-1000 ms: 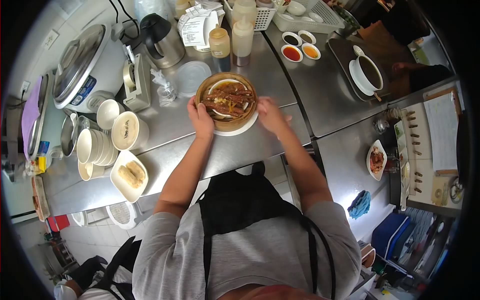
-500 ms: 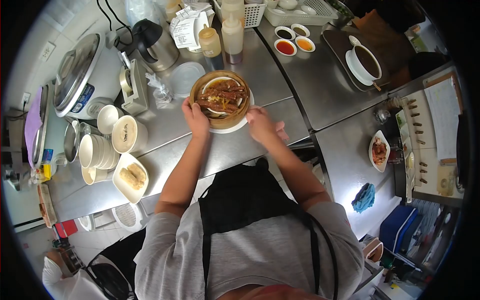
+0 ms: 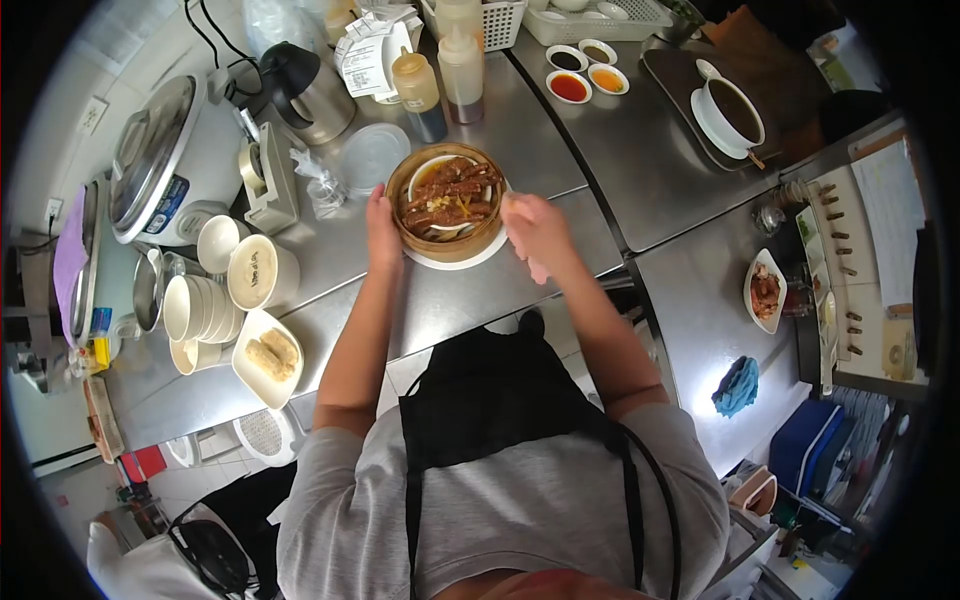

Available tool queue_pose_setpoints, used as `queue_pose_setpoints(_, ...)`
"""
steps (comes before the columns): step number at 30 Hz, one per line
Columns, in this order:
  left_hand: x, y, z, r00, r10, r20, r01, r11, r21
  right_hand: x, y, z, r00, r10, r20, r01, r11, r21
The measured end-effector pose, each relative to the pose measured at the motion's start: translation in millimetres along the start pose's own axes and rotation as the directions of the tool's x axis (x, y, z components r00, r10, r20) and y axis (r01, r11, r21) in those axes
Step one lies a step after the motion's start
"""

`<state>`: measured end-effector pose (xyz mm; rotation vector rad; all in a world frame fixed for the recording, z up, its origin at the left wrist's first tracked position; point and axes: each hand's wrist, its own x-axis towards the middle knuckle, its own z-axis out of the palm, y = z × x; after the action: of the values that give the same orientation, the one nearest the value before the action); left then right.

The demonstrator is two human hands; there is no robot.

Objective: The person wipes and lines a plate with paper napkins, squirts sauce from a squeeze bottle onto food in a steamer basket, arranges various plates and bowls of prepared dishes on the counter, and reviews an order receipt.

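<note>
So the bamboo steamer [image 3: 462, 250] is sitting on a white plate [image 3: 455, 265], right between the two hands. Left hand [image 3: 384, 235] is upright along its near-left wall, fingers straight and close together, not wrapped around anything. Right hand [image 3: 541, 232] is just beside the other wall, fingers curled in on what looks like a pink cloth [image 3: 540, 271]; can't tell if the knuckles touch the bamboo.

Underneath it's all shiny steel counter [image 3: 530, 150], seam running past the fingers. Beyond the left fingertips there's a clear lid [image 3: 375, 160], then a kettle [image 3: 318, 100]. Off to their left: stacked bowls [image 3: 200, 308] and a big cooker [image 3: 150, 165] near a white wall. Past the right fingertips, four little sauce dishes [image 3: 569, 87]; farther right, a dark tray [image 3: 682, 108]. Blue cloth [image 3: 737, 388] lies well to the right of those fingers, nearer the body.
</note>
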<state>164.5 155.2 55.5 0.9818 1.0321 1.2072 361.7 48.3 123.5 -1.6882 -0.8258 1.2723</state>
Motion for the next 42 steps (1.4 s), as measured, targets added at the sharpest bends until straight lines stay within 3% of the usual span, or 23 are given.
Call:
queue_pose_setpoints(1,-2,4,3,1.0,0.014,0.026,-0.013,1.0,-0.012,23,39,14,0.739,-0.647,-0.187,0.547,0.738,-0.395)
queue_pose_setpoints(4,-6,5,7,0.996,0.042,0.073,-0.04,0.999,-0.035,-4,18,25,0.76,-0.631,-0.156,0.419,0.66,-0.624)
queue_pose_setpoints(7,-3,0,7,0.997,0.054,0.05,-0.053,0.999,-0.008,-11,29,32,0.76,-0.65,-0.032,0.479,0.592,-0.647)
queue_pose_setpoints(9,-4,0,5,0.998,0.054,0.03,-0.056,0.997,0.06,-22,5,14,0.964,-0.257,0.076,0.267,0.937,-0.225)
queue_pose_setpoints(10,-7,1,5,0.996,0.076,0.036,-0.079,0.994,0.075,-25,-4,4,0.977,-0.063,0.202,0.068,0.998,-0.014)
queue_pose_setpoints(13,-19,2,15,0.992,0.123,-0.003,-0.123,0.991,0.052,-1,16,-12,0.974,-0.211,-0.084,0.219,0.971,0.093)
queue_pose_setpoints(16,-23,-9,20,0.985,0.156,-0.076,-0.152,0.987,0.048,17,41,10,0.881,-0.439,-0.178,0.42,0.897,-0.135)
queue_pose_setpoints(19,-25,-12,23,0.973,0.198,-0.116,-0.189,0.979,0.077,-14,16,28,0.968,-0.19,-0.162,0.186,0.982,-0.045)
queue_pose_setpoints(21,-27,-10,24,0.981,0.16,-0.109,-0.158,0.987,0.022,-7,55,40,0.925,-0.364,-0.111,0.344,0.924,-0.167)
queue_pose_setpoints(25,-34,8,23,1.0,0.018,0.018,-0.015,0.992,-0.124,-31,57,61,0.721,-0.692,-0.035,0.629,0.676,-0.384)
queue_pose_setpoints(28,-35,9,13,0.992,-0.054,0.112,0.068,0.99,-0.125,-33,57,49,0.585,-0.787,0.199,0.683,0.344,-0.645)
queue_pose_setpoints(29,-34,9,11,0.988,-0.099,0.119,0.115,0.984,-0.136,-34,48,42,0.786,-0.617,0.044,0.559,0.678,-0.477)
queue_pose_setpoints(30,-34,7,10,0.981,-0.146,0.127,0.164,0.975,-0.15,-36,36,32,0.931,-0.361,-0.044,0.341,0.908,-0.243)
queue_pose_setpoints(32,-44,11,13,0.964,-0.231,0.132,0.25,0.955,-0.161,-34,31,21,0.961,-0.237,-0.145,0.207,0.958,-0.197)
queue_pose_setpoints(34,-54,16,20,0.947,-0.293,0.134,0.311,0.939,-0.146,-26,30,18,0.773,-0.603,-0.197,0.385,0.693,-0.61)
queue_pose_setpoints(38,-64,14,28,0.945,-0.318,0.079,0.328,0.918,-0.222,-35,29,22,0.805,-0.568,-0.169,0.284,0.62,-0.732)
queue_pose_setpoints(41,-67,21,29,0.885,-0.452,0.113,0.466,0.864,-0.189,-49,28,35,0.866,-0.489,-0.1,0.269,0.626,-0.732)
queue_pose_setpoints(42,-69,24,29,0.86,-0.495,0.125,0.511,0.841,-0.178,-50,27,36,0.884,-0.468,0.002,0.342,0.643,-0.685)
